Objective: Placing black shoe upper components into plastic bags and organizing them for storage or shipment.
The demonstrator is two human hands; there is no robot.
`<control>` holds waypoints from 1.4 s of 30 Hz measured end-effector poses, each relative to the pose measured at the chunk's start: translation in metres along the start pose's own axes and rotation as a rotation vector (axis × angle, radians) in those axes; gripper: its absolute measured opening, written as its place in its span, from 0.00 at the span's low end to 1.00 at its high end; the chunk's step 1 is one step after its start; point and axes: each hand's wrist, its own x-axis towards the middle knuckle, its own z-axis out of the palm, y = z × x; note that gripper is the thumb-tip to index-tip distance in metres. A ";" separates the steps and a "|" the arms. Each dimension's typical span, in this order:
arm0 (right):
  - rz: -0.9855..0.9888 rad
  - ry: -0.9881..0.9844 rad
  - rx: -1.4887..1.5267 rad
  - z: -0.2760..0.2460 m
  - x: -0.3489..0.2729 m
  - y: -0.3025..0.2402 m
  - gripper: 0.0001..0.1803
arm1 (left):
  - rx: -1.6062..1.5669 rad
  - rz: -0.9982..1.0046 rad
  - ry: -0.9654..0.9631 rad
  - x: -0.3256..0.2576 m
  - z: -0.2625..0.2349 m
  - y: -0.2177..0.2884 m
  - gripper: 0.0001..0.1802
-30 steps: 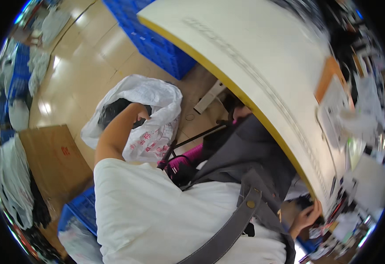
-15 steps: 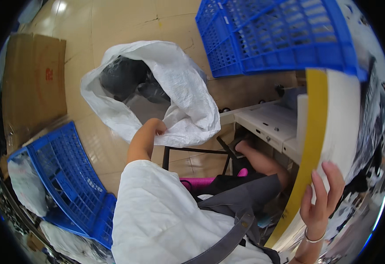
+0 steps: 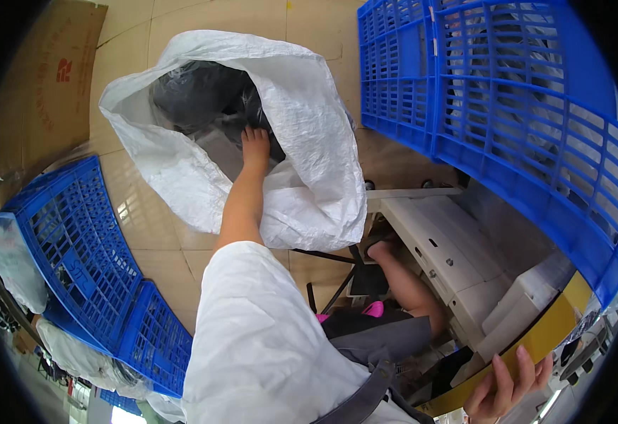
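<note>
A white sack (image 3: pixel 309 127) gapes left of centre; inside lie dark bundles (image 3: pixel 199 95) in clear film. I judge them soft, fairly light and slippery, best held around the body, not by loose film. My left hand (image 3: pixel 256 150) reaches onto them, fingers slightly apart; grip cannot be determined. My right hand (image 3: pixel 503 390), loosely curled, seemingly empty, is beside the yellow-edged surface (image 3: pixel 562 316), near right.
</note>
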 end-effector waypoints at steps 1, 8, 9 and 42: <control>0.010 -0.017 -0.017 0.002 -0.005 0.000 0.11 | -0.079 0.020 -0.060 -0.008 -0.003 0.019 0.18; 0.027 -0.003 -0.026 0.004 -0.001 -0.001 0.12 | -0.348 0.111 -0.311 -0.046 -0.028 0.049 0.11; 0.039 0.006 -0.024 0.002 -0.002 -0.001 0.12 | -0.382 0.168 -0.235 -0.045 -0.032 0.049 0.08; 0.007 0.069 -0.024 0.002 0.000 -0.002 0.11 | -1.581 -1.558 -0.283 -0.103 0.070 0.035 0.33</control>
